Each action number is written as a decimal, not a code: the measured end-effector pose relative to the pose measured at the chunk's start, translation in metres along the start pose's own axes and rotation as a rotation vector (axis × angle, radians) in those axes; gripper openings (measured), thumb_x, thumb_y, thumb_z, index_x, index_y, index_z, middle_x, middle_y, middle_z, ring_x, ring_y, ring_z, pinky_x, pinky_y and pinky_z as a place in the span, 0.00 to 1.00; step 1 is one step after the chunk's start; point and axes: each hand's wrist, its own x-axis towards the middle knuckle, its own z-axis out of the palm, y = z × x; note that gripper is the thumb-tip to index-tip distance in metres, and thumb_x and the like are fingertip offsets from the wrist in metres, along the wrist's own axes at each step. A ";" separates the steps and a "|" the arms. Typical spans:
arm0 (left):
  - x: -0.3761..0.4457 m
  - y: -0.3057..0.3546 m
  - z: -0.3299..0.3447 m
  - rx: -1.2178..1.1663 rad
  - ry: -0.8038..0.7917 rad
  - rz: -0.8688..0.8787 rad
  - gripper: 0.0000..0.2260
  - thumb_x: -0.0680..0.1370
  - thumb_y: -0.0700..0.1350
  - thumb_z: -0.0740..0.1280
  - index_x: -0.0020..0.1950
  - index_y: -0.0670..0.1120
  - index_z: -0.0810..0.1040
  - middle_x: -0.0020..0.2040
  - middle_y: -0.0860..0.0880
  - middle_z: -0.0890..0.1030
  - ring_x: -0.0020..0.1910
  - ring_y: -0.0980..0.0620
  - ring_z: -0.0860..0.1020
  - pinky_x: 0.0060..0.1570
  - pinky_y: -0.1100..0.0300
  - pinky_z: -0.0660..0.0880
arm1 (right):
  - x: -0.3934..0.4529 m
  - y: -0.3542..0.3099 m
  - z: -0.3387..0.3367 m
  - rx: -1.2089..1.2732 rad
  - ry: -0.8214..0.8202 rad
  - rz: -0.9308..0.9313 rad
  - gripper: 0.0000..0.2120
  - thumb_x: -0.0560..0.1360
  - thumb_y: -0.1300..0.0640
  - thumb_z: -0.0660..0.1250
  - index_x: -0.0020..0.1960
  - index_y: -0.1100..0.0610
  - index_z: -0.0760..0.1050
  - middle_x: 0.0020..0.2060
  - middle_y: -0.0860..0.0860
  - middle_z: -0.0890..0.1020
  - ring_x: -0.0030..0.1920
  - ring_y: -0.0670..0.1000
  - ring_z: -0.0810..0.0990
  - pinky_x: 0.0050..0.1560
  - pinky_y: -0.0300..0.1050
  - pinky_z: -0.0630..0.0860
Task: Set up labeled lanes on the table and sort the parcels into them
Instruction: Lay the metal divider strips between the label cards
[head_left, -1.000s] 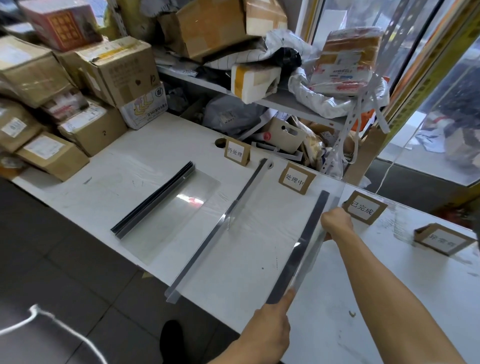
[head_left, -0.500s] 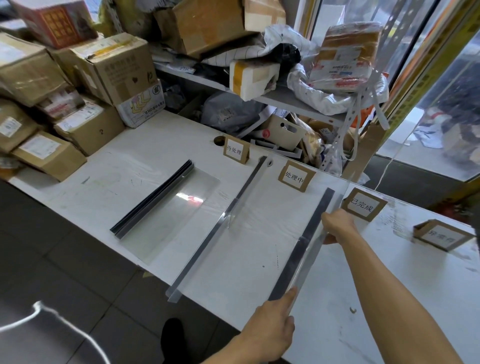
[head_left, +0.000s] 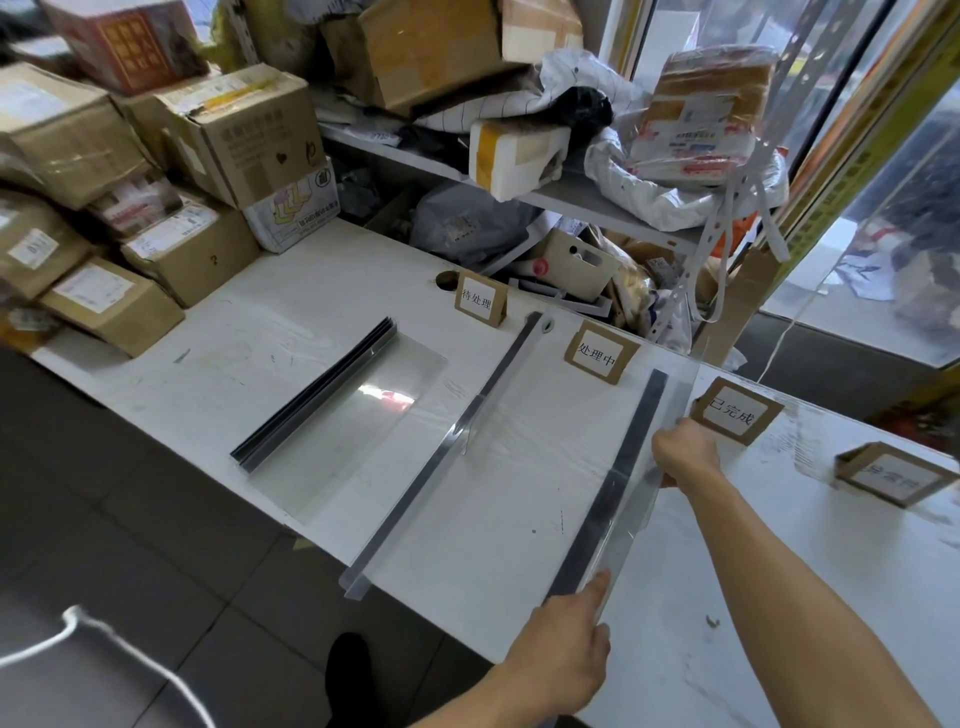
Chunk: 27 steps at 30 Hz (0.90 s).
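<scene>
A white, scuffed tabletop (head_left: 270, 343) carries 2 clear acrylic dividers with dark flat bases, each standing on edge and running from 1 o'clock toward 7 o'clock. The left divider (head_left: 457, 441) stands free between the card reading 待处理 (head_left: 479, 304) and the card reading 处理中 (head_left: 597, 356). The right divider (head_left: 618, 467) stands between 处理中 and the card reading 已完成 (head_left: 735, 413). All are folded brown cardboard tents with white paper labels.

The left hand (head_left: 566, 660), at 6 o'clock, has its fingers extended, with fingertips touching the near end of the right divider's transparent sheet. The right hand (head_left: 683, 452), at 3 o'clock of that divider, is curled around the sheet's upper edge about midway along, gripping it.

At 9 o'clock of the left divider a stack of spare dividers (head_left: 332, 395) lies flat, with glossy clear panels reflecting light and dark strips bunched along 1 side. A 4th card (head_left: 891, 475), its print blurred, stands well apart at 3 o'clock.

Taped brown cardboard parcels (head_left: 156, 260) crowd the tabletop's 10 o'clock corner, stacked against each other. Beyond the far edge, at 12 o'clock, a grey metal shelf (head_left: 597, 200) holds a white foam box (head_left: 514, 156), plastic mailer bags and a wrapped package. A round cable hole (head_left: 445, 279) sits beside the 待处理 card.
</scene>
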 end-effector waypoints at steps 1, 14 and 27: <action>0.000 -0.001 0.000 -0.002 0.002 -0.006 0.26 0.86 0.49 0.57 0.83 0.56 0.52 0.71 0.45 0.75 0.66 0.42 0.76 0.67 0.54 0.70 | -0.001 0.001 0.001 0.005 -0.005 0.007 0.05 0.85 0.60 0.61 0.60 0.60 0.71 0.50 0.60 0.78 0.43 0.58 0.80 0.38 0.49 0.78; 0.000 -0.002 -0.004 -0.017 -0.078 -0.046 0.27 0.86 0.51 0.58 0.83 0.57 0.51 0.74 0.47 0.72 0.68 0.44 0.74 0.70 0.54 0.69 | -0.012 -0.002 0.002 0.063 -0.029 0.033 0.07 0.85 0.58 0.60 0.59 0.61 0.71 0.51 0.62 0.79 0.47 0.61 0.82 0.49 0.54 0.84; -0.034 -0.063 -0.144 -0.413 0.740 0.132 0.08 0.84 0.48 0.63 0.53 0.56 0.81 0.43 0.59 0.84 0.44 0.59 0.83 0.45 0.62 0.79 | -0.072 0.014 -0.003 0.040 0.171 -0.032 0.25 0.84 0.43 0.61 0.76 0.55 0.65 0.66 0.59 0.78 0.58 0.65 0.81 0.60 0.66 0.80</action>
